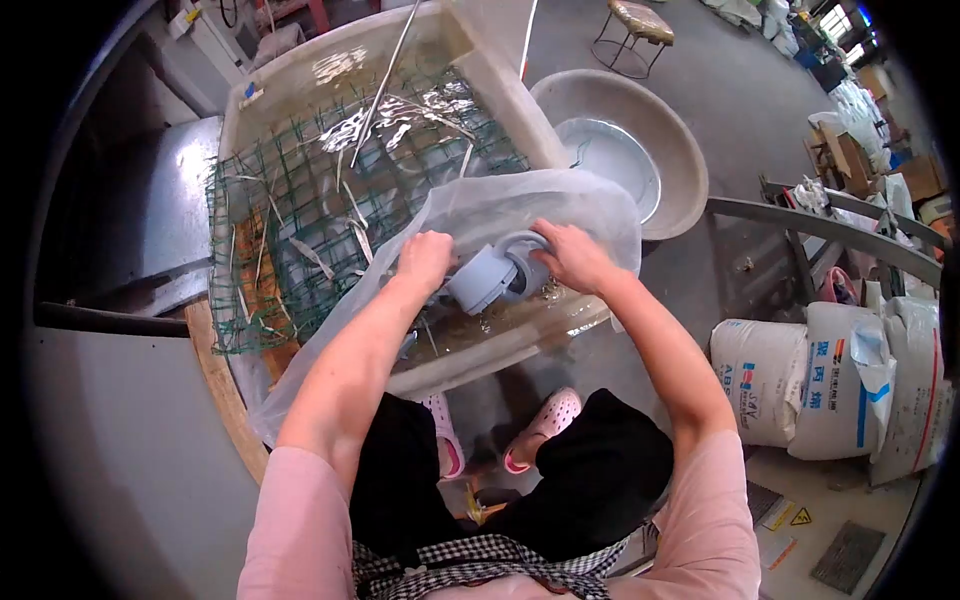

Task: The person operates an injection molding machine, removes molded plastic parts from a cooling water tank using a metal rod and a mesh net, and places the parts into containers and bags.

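Note:
My left hand [426, 258] is closed in a fist on the edge of a large clear plastic bag [590, 200], which drapes over the near end of a water-filled tub [500, 80]. At the bag's right side, my right hand [572, 256] has its thumb and fingers curled around the rim of a grey plastic fitting [522, 240] with a ring-shaped opening. Between the hands, a second rounded grey piece [483, 280] touches it; whether the two are joined I cannot tell. The right fingertips are partly hidden.
A green mesh [300, 190] with pale strips and a thin rod [385, 85] lies across the tub. Right of it stands a round basin [680, 150] holding a metal bowl [610, 160]. Full sacks [760, 380] and a metal frame [830, 225] are at right; a stool [642, 20] stands behind.

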Demonstrator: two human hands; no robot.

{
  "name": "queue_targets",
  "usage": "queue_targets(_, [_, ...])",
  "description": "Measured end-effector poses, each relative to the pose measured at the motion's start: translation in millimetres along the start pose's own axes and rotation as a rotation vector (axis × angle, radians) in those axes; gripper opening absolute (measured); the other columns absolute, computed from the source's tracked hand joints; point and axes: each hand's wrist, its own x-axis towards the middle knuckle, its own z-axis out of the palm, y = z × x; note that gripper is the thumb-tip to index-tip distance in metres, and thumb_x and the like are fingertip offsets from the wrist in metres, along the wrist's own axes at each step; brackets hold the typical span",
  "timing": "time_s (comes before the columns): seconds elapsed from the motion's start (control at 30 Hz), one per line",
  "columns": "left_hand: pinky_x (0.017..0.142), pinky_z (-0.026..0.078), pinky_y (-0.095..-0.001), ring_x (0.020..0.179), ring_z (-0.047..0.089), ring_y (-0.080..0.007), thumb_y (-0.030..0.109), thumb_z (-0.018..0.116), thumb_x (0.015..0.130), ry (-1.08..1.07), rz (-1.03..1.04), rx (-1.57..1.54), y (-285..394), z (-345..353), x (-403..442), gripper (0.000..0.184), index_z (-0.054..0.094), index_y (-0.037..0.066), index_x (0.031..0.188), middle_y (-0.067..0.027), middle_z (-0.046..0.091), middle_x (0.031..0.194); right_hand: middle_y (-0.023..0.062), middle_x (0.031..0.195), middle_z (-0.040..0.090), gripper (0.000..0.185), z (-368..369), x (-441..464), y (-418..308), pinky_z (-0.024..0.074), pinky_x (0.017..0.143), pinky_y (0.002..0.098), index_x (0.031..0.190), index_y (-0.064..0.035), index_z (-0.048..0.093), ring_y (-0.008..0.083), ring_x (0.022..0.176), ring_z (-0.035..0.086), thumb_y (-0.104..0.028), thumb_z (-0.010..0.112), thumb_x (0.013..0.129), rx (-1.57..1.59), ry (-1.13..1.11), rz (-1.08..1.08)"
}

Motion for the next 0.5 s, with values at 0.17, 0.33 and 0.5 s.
queue_targets(0.17, [0.069, 0.049, -0.0423, 0.075, 0.061, -0.0352, 0.023, 0.069, 0.067, 0.055, 0.064, -0.044, -7, -7, 1, 0.022, 0.065, 0.003, 0.075, -0.0197, 0.062, 0.076, 0.0186, 0.093, 0.058, 0.029, -6, -15, 0, 0.0410, 0.076, 0.0441, 0.106, -0.0056, 0.049, 0.0386, 0.088, 0.052, -0.015, 0.058, 0.080, 0.098, 0.060, 0.019])
queue_targets(0.33, [0.068, 0.049, -0.0431, 0.074, 0.061, -0.0350, 0.022, 0.072, 0.066, 0.055, 0.018, -0.210, -13, -6, 9, 0.022, 0.066, 0.001, 0.071, -0.0218, 0.061, 0.073, 0.0201, 0.098, 0.057, 0.028, -19, -33, 4, 0.0423, 0.074, 0.0439, 0.107, -0.0053, 0.051, 0.0401, 0.087, 0.053, -0.013, 0.058, 0.080, 0.126, 0.146, 0.027])
queue_targets(0.5, [0.058, 0.045, -0.0360, 0.057, 0.058, -0.0248, 0.026, 0.075, 0.068, -0.088, -0.170, -0.571, -28, -6, 14, 0.027, 0.066, 0.001, 0.066, -0.0183, 0.060, 0.063, 0.0166, 0.090, 0.058, 0.025, -49, -43, 6, 0.0440, 0.071, 0.0372, 0.106, -0.0042, 0.051, 0.0298, 0.079, 0.057, -0.013, 0.056, 0.082, 0.318, 0.292, 0.111])
